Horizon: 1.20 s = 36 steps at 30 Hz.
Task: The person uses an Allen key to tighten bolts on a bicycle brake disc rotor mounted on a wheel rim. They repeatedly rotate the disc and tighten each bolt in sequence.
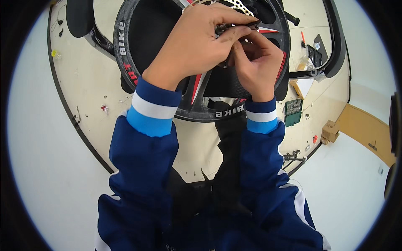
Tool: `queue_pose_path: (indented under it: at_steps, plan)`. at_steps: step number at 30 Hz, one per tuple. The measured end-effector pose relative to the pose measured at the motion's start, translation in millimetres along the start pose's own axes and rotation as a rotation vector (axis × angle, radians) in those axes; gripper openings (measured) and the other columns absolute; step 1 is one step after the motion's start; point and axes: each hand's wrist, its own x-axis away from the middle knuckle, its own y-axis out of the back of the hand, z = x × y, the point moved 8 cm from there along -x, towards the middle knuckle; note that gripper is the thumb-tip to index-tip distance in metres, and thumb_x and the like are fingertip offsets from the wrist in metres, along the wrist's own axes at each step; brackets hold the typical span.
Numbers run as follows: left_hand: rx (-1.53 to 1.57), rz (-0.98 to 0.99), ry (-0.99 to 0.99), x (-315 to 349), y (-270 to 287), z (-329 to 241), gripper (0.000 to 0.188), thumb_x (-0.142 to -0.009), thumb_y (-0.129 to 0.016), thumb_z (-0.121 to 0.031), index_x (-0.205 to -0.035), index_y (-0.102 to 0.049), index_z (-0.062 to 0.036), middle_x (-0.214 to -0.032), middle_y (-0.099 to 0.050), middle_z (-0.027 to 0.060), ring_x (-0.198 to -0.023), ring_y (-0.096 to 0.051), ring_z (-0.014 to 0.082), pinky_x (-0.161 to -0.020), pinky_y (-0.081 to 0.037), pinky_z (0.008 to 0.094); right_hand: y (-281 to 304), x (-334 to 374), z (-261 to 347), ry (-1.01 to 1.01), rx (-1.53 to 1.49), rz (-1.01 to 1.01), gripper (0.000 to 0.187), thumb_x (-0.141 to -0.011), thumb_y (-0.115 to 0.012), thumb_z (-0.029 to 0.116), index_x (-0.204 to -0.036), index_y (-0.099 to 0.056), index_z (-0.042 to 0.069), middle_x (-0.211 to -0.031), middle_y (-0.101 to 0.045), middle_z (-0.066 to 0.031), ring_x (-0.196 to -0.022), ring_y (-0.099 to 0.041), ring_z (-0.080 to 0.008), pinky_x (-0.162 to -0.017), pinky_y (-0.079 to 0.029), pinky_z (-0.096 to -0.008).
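A black bicycle wheel [197, 113] with red and white markings lies flat across a black chair seat [148, 33]. At its middle a silver perforated brake disc [240, 5] shows partly behind my fingers. My left hand [203, 39] reaches over the wheel, pinching a slim dark rod-like part [224, 28] between thumb and fingers. Close against it, my right hand [261, 62] is closed, its thumb and fingertips pressed together below the rod's tip. What the right fingers grip is hidden. Another bit of dark metal peeks out between the two hands, too covered to name.
Chair armrests flank the wheel, the left one [79, 19] and the right one [338, 46]. On the floor at right lie an open green case [293, 113], a black tool case [315, 56] and a cardboard box [330, 131]. Small scraps lie on the left floor.
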Motion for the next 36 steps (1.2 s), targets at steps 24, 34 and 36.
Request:
queue_pose_path:
  at_steps: [24, 34, 36]
  plan:
    - [0.198, -0.033, 0.098, -2.3, 3.4, 6.2, 0.024, -0.09, -0.076, -0.011, -0.112, -0.075, -0.0016, -0.101, -0.076, 0.0097, -0.09, -0.073, 0.0173, -0.08, -0.058, 0.0266, 8.0, 2.1, 6.8, 0.092, 0.056, -0.1, 0.02, -0.089, -0.072, 0.001, -0.107, -0.066, -0.006, -0.08, -0.072, -0.0079, -0.068, -0.069, -0.0119, -0.061, -0.054, -0.0222]
    - [0.084, -0.049, 0.067, -2.4, 4.7, 0.0, 0.02, -0.086, -0.078, -0.006, -0.106, -0.077, 0.0003, -0.096, -0.077, 0.0098, -0.086, -0.074, 0.0173, -0.077, -0.059, 0.0268, 3.2, 3.9, 5.7, 0.034, -0.126, -0.146, 0.023, -0.088, -0.073, 0.001, -0.11, -0.067, -0.006, -0.079, -0.072, -0.0071, -0.067, -0.069, -0.0115, -0.058, -0.054, -0.0215]
    - [0.09, -0.063, -0.003, -3.7, 4.9, -4.8, 0.019, -0.087, -0.078, -0.006, -0.105, -0.077, 0.0003, -0.094, -0.077, 0.0099, -0.084, -0.074, 0.0174, -0.077, -0.059, 0.0268, 4.1, 5.4, 1.6, -0.014, -0.137, -0.086, 0.024, -0.089, -0.071, 0.0, -0.112, -0.068, -0.006, -0.073, -0.071, -0.0055, -0.058, -0.065, -0.01, -0.055, -0.052, -0.0216]
